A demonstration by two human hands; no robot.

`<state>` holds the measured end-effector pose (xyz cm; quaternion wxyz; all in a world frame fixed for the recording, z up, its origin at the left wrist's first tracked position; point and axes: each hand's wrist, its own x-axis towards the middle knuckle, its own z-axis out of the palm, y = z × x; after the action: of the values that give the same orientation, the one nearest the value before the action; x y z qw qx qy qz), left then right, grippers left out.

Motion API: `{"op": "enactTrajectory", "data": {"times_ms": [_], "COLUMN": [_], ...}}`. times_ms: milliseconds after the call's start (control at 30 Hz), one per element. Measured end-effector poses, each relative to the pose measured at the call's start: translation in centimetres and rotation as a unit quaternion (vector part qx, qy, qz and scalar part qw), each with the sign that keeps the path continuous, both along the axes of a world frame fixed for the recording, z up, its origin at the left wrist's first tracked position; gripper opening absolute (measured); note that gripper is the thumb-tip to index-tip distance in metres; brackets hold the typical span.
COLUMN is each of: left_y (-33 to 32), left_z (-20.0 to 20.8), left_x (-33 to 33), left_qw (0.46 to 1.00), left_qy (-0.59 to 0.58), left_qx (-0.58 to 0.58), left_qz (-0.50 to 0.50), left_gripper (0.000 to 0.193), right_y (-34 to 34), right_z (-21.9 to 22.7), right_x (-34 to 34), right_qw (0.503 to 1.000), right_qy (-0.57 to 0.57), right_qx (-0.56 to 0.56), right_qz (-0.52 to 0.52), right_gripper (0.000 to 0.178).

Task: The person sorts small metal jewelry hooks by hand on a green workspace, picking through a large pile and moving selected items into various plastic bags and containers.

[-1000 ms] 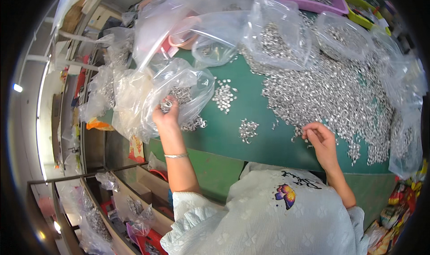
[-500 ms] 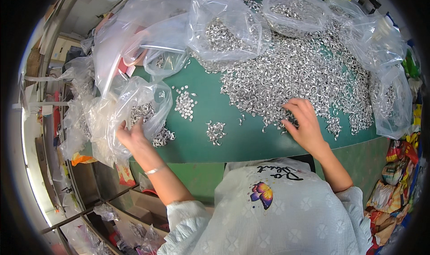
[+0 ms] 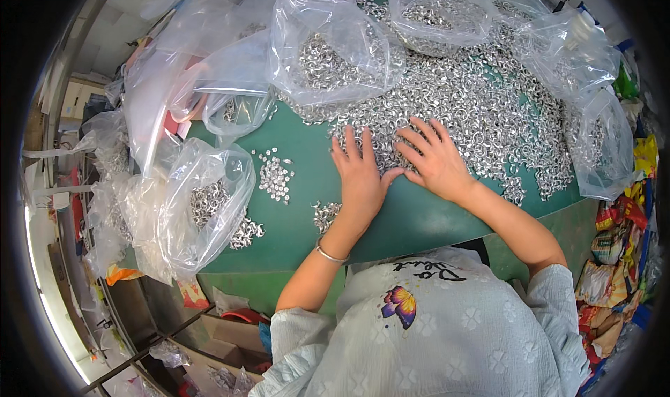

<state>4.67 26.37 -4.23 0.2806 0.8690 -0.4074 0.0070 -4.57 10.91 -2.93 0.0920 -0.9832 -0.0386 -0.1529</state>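
The left hand (image 3: 361, 179) has left the near bag (image 3: 239, 179), joining the right hand (image 3: 441, 165); both spread wide, palms down, at the metal pile (image 3: 447, 93).

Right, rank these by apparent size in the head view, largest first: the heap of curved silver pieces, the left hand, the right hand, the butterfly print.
1. Heap of curved silver pieces
2. Left hand and right hand: too alike to rank
3. Butterfly print

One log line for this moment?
left hand: open, fingers over metal pieces | right hand: open, fingers over same heap | clear bag: beyond hands, holding metal
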Motion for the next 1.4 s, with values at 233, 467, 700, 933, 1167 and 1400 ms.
{"op": "enactTrajectory", "data": {"times_ms": [233, 467, 700, 933, 1167, 1400], "left_y": [-3.2, -6.4, -3.9, -2.4, -7.2, -6.1], "left_z": [0.8, 2.2, 2.4, 2.4, 2.8, 2.9], "left_x": [-2.6, -3.7, -4.6, 1.0, 2.3, 2.7], "left_qw": [0.995, 0.97, 0.972, 0.995, 0.999, 0.903], "left_qy": [0.028, 0.115, 0.094, -0.006, -0.017, 0.323], "left_qx": [-0.092, -0.166, -0.125, -0.094, -0.034, -0.281], "left_qz": [-0.02, -0.132, -0.176, -0.027, -0.029, 0.027], "left_gripper": [0.05, 0.052, 0.043, 0.033, 0.024, 0.014], "right_y": [-3.1, -5.6, -9.5, -10.0, -7.7, -8.0], "right_z": [1.4, 1.8, 0.9, 3.0, 3.8, 3.8], "right_x": [1.3, 1.7, 1.1, -0.7, -0.2, -3.2], "right_qw": [0.997, 0.989, 0.958, 0.94, 0.967, 0.966], "right_qy": [-0.026, -0.066, -0.083, -0.066, -0.082, -0.101], "right_qx": [-0.034, 0.091, 0.201, 0.237, 0.14, 0.127], "right_qz": [-0.071, -0.096, -0.187, -0.236, -0.194, -0.199], "right_gripper": [0.057, 0.057, 0.042, 0.03, 0.024, 0.012]}}
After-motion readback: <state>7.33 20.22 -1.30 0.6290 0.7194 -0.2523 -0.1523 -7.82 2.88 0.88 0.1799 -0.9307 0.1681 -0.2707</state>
